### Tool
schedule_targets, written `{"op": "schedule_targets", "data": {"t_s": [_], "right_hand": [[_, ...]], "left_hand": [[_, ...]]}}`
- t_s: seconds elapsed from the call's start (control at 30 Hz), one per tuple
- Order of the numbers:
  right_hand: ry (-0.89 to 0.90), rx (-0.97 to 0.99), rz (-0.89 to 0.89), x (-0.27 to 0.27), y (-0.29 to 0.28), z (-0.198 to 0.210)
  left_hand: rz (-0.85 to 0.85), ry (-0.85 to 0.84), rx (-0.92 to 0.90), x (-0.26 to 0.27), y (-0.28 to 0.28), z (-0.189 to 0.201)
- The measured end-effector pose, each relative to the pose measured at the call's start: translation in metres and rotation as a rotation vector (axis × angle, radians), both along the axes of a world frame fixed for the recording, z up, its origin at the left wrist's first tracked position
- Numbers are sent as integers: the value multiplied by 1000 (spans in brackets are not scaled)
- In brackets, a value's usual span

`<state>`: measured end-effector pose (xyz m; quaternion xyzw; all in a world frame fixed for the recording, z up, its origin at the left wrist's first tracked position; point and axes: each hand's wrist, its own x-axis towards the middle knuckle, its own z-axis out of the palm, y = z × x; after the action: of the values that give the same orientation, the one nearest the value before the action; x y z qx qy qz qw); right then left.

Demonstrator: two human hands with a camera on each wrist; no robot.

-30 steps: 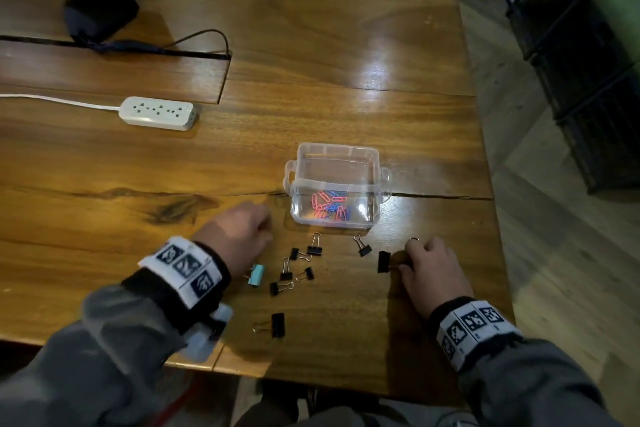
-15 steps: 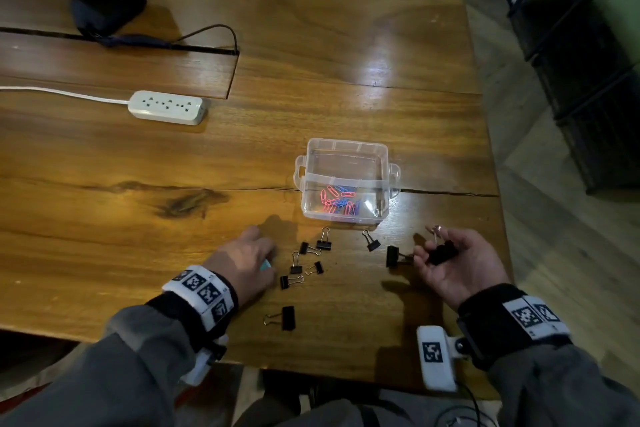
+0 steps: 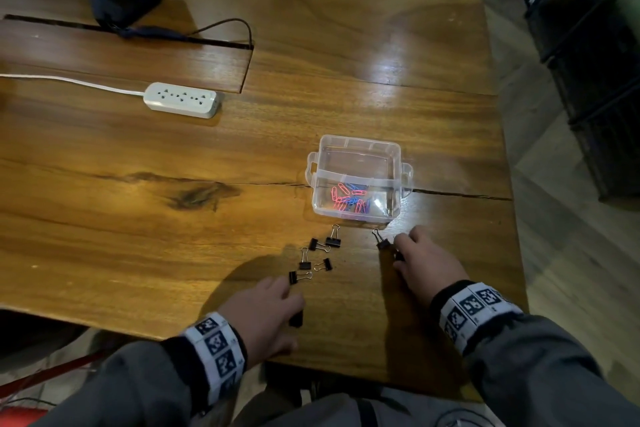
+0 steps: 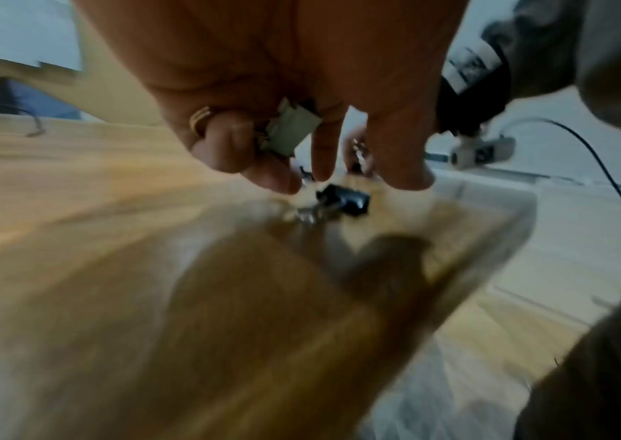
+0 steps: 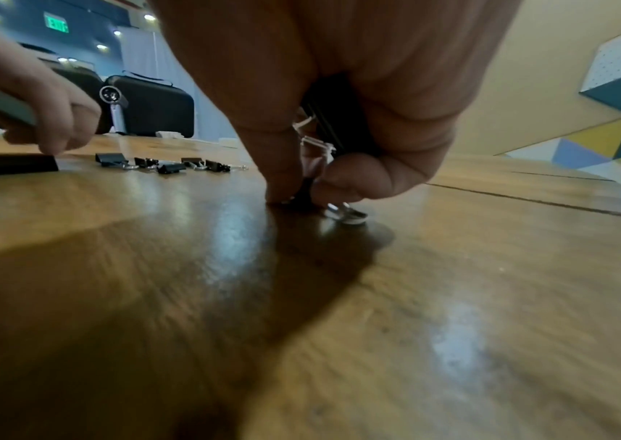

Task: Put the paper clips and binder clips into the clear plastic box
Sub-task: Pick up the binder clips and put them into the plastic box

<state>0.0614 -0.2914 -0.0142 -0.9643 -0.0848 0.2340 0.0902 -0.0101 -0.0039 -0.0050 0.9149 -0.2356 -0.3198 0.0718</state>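
Note:
The clear plastic box [image 3: 356, 152] stands open on the wooden table [image 3: 173, 218], with pink and blue paper clips [image 3: 349, 199] inside. Several small black binder clips [image 3: 317, 255] lie just in front of it. My left hand [image 3: 289, 295] keeps a pale green binder clip [image 4: 290, 131] curled in its palm, and its fingertips hover over a large black binder clip [image 4: 342, 199] near the table's front edge. My right hand [image 3: 398, 253] holds one black binder clip [image 5: 338, 119] in its palm while thumb and finger pinch another black clip [image 5: 303, 193] on the table.
A white power strip [image 3: 181, 99] with its cable lies at the back left. A monitor stand [image 3: 124, 0] sits in the far left corner. The table's right edge [image 3: 509, 201] drops to the floor, with dark crates [image 3: 595, 80] beyond.
My right hand turned over from palm-up and came down onto a second black clip. My left hand took up the pale green clip and drew back toward the large black clip.

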Motion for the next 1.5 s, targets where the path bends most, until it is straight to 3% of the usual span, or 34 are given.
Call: {"op": "schedule_targets", "data": {"t_s": [0.07, 0.13, 0.27, 0.37, 0.43, 0.5, 0.6, 0.7, 0.8, 0.87, 0.93, 1.03, 1.13, 1.2, 1.3, 1.37, 1.5], "right_hand": [[29, 30, -47, 1, -1, -1], [81, 217, -272, 1, -2, 4], [352, 1167, -1266, -6, -10, 17], [514, 1483, -1522, -12, -17, 16], [596, 1572, -1524, -11, -15, 16], [600, 1515, -1452, -7, -9, 20], [336, 1031, -1139, 1, 4, 11], [110, 512, -727, 7, 15, 1], [109, 316, -527, 12, 27, -5], [85, 253, -471, 15, 32, -9], [54, 207, -436, 17, 36, -12], [54, 175, -398, 16, 38, -10], [105, 213, -433, 14, 32, -9], [196, 456, -597, 10, 26, -7], [407, 1092, -999, 15, 19, 14], [532, 1391, -1124, 32, 19, 37], [530, 1432, -1182, 93, 37, 63]], "left_hand": [[5, -43, -15, -3, -5, -7], [32, -76, -33, -4, -8, -9], [4, -101, -63, -6, -11, -9], [-43, -89, -69, -5, -18, -14], [-39, -94, -68, -2, -24, -13], [-4, -95, -73, 0, -28, -13], [162, -87, -194, 3, -23, -12], [559, -41, -462, 10, -8, -7], [1128, 298, -770, 22, 9, -3], [1247, 396, -814, 26, 17, -3], [1181, 277, -688, 27, 14, -6], [794, 21, -294, 31, 2, -4], [490, -47, -134, 33, -13, -7], [380, -127, -120, 34, -18, -15], [343, -133, -106, 37, -16, -19], [312, -120, -69, 39, -15, -17], [308, -99, -75, 36, -15, -14]]}}
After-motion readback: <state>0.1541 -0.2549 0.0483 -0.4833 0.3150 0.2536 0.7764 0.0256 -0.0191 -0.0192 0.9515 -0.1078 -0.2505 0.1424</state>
